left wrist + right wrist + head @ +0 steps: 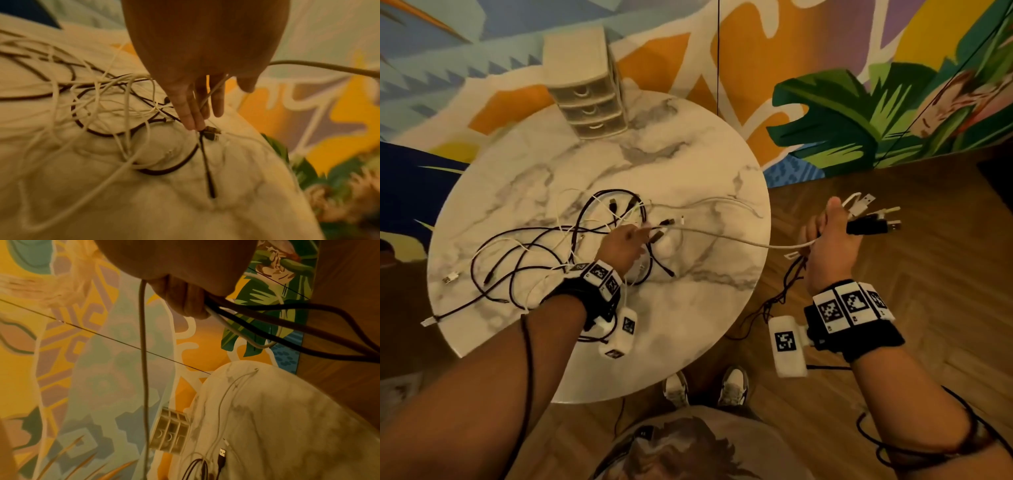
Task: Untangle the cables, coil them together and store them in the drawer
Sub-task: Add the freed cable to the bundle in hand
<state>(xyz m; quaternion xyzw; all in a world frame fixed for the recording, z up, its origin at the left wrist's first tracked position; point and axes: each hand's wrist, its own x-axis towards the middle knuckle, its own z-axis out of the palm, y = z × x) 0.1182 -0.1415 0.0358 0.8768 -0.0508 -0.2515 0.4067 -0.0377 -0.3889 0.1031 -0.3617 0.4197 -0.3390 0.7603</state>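
A tangle of black and white cables (pixel 544 253) (pixel 102 105) lies on the left half of the round marble table (pixel 688 164). My left hand (pixel 640 234) (pixel 193 125) reaches into it with straight fingers; the fingertips touch a black cable at its plugs (pixel 211 132) (pixel 667 222). Off the table's right edge, my right hand (pixel 825 226) (pixel 191 305) grips a bundle of cable ends (pixel 873 219). One white cable (pixel 722 236) (pixel 144 353) stretches from that fist back to the tangle. Black loops (pixel 787 284) (pixel 308 331) hang below the fist.
A small beige three-drawer unit (pixel 589 102) (pixel 170 433) stands at the table's far edge, its drawers closed. A painted mural wall lies beyond the table. Wooden floor (pixel 893 274) is to the right, and my shoes (pixel 732 383) are at the near rim.
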